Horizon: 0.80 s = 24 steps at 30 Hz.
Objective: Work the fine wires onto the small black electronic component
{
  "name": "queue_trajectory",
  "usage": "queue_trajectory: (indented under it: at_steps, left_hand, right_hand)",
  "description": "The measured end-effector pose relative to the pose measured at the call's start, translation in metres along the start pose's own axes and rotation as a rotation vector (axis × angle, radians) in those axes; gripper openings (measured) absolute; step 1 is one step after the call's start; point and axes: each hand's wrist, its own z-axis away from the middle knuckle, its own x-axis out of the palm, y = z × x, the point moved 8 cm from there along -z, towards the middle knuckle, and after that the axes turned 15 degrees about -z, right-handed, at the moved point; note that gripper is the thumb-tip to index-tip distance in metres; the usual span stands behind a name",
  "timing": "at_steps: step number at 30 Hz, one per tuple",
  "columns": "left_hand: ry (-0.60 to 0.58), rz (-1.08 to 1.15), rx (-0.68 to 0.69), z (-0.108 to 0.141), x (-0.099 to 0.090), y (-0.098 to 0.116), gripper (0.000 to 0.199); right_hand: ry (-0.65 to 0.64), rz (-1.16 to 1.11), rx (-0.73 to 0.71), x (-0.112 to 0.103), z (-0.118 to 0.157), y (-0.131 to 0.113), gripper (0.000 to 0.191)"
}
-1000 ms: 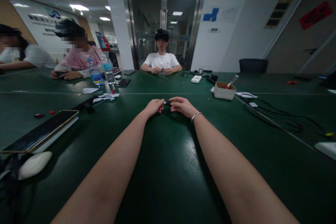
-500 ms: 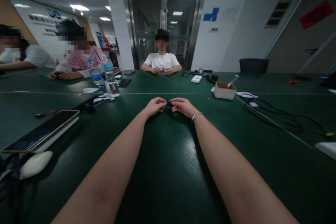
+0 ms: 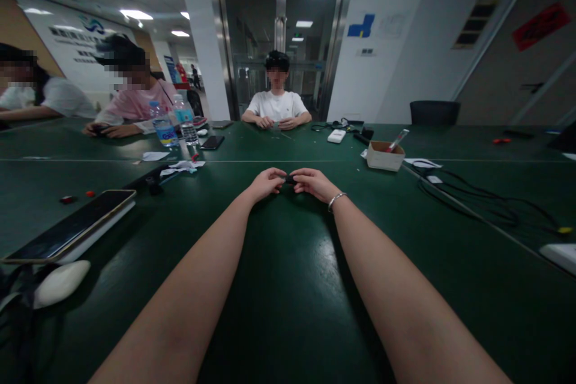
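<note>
Both my arms reach forward over the dark green table (image 3: 279,288). My right hand (image 3: 314,185), with a silver bracelet (image 3: 336,200) at the wrist, pinches a small black piece (image 3: 290,179) between thumb and fingers. My left hand (image 3: 266,185) meets the piece from the other side, its thumb and fingertips closed on the near end. The black piece is too small and dark for me to tell its kind. Both hands are low over the table, fingertips almost together.
At left lie a phone (image 3: 72,225) on a white box and a white rounded object (image 3: 62,283). Paper scraps (image 3: 184,166) and two water bottles (image 3: 164,126) stand beyond. A small carton (image 3: 386,157) and black cables (image 3: 477,198) are at right. A person (image 3: 276,102) sits opposite.
My hands stay in nearly the same place, still at the small black piece, which looks slightly turned. The person opposite has moved their hands a little apart.
</note>
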Motion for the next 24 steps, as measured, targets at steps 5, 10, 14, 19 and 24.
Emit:
queue_trajectory:
  at_steps: [5, 10, 14, 19, 24]
  left_hand:
    - [0.008, -0.025, 0.03, -0.0022, -0.0002, -0.0023, 0.016]
    - [-0.009, -0.02, 0.029, -0.0018, 0.0008, -0.0031, 0.019]
    - [-0.007, -0.021, 0.036, -0.0004, 0.0002, -0.0003, 0.019]
    - [0.012, -0.027, 0.05, -0.001, -0.0012, 0.0004, 0.019]
    - [0.01, -0.028, 0.039, -0.0019, -0.0011, -0.0014, 0.02]
  right_hand:
    - [0.002, 0.002, -0.006, 0.0009, 0.0005, -0.0009, 0.014]
    - [0.011, -0.011, -0.005, 0.0009, 0.0009, -0.0013, 0.015]
    - [0.004, -0.013, -0.007, 0.0016, 0.0014, -0.0018, 0.015]
    - [0.002, -0.002, -0.008, 0.0008, 0.0012, -0.0014, 0.016]
    - [0.003, -0.001, -0.01, -0.0001, 0.0003, -0.0007, 0.018]
